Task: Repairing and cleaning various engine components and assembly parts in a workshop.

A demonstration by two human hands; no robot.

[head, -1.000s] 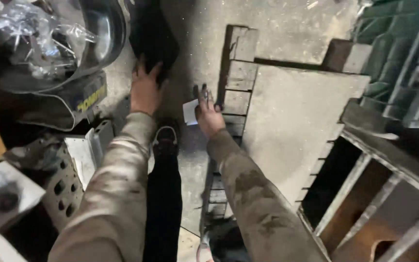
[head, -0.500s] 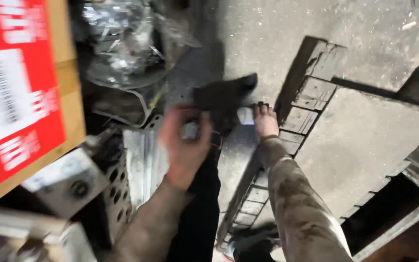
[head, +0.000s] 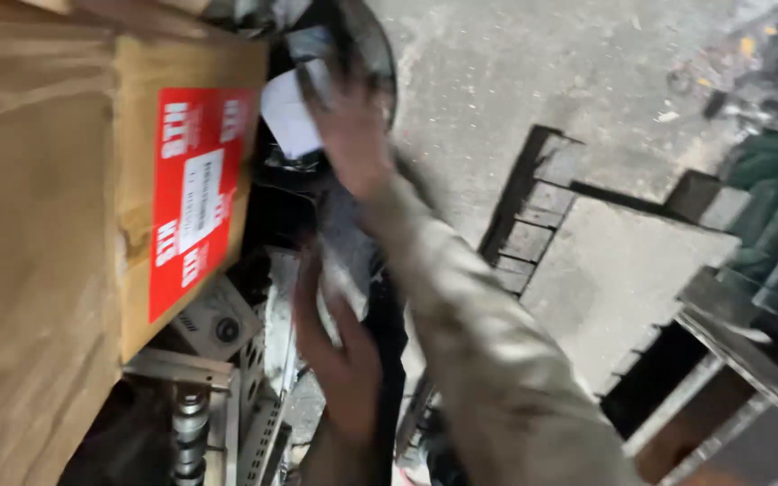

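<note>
Cardboard box point(head: 65, 225) at left, right hand point(head: 348, 135) raised beside its upper corner with a paper slip point(head: 288, 117), left hand point(head: 339, 360) lower, metal parts point(head: 218, 396) below the box, pallet point(head: 587, 261) on floor point(head: 497, 81) at right.

A large brown cardboard box point(head: 56, 225) fills the left side; on its right face sits a tall red label point(head: 193, 202) with a smaller white rectangular sticker point(head: 200, 200) in its middle

Grey concrete floor point(head: 515, 81) under cardboard box point(head: 65, 234) and wooden pallet point(head: 623, 270).
</note>
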